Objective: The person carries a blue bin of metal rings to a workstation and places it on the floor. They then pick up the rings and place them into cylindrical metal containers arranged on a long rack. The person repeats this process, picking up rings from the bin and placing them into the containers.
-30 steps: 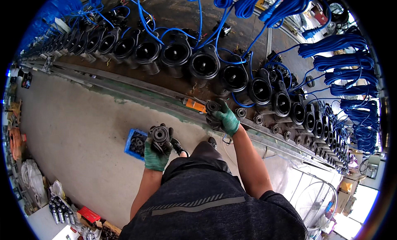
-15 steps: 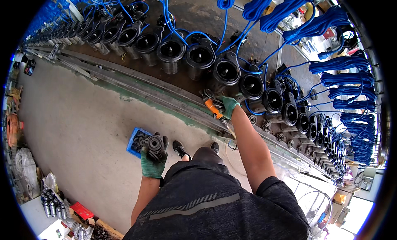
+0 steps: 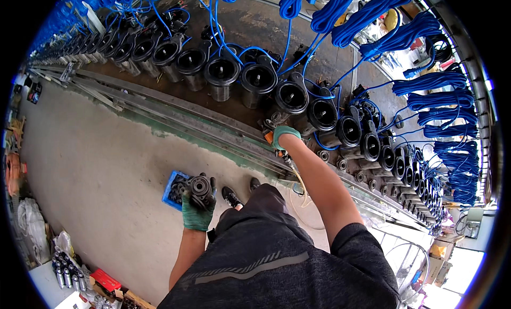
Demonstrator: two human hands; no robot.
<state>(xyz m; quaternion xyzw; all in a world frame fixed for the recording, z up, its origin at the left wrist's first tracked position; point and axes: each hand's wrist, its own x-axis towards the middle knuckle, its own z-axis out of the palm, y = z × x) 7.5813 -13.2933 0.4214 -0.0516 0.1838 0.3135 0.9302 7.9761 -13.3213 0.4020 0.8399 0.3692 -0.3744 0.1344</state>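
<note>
My gloved left hand (image 3: 197,217) is closed around a black round part (image 3: 200,187) with concentric rings, held over the floor beside a blue crate (image 3: 168,201) with dark pieces in it. My right hand (image 3: 288,134), also in a green glove, grips an orange air tool (image 3: 269,137) with a hose trailing from its lower end. The tool is at the row's front edge, its head close to a small ringed part (image 3: 278,117). Just beyond stand black-rimmed metal cylinders (image 3: 292,97), open side up; my hand hides much of the tool.
A long curved row of such cylinders runs left and right, with blue cable coils (image 3: 372,16) hanging above. Metal rails (image 3: 175,109) edge the row. Small ringed parts (image 3: 360,176) line its front at right. Lower left are a red box (image 3: 106,279) and small metal cylinders (image 3: 68,277).
My right hand has shifted a little left and turned over the orange tool, covering more of it. My right foot has moved left toward the other. The left hand stays nearly still.
</note>
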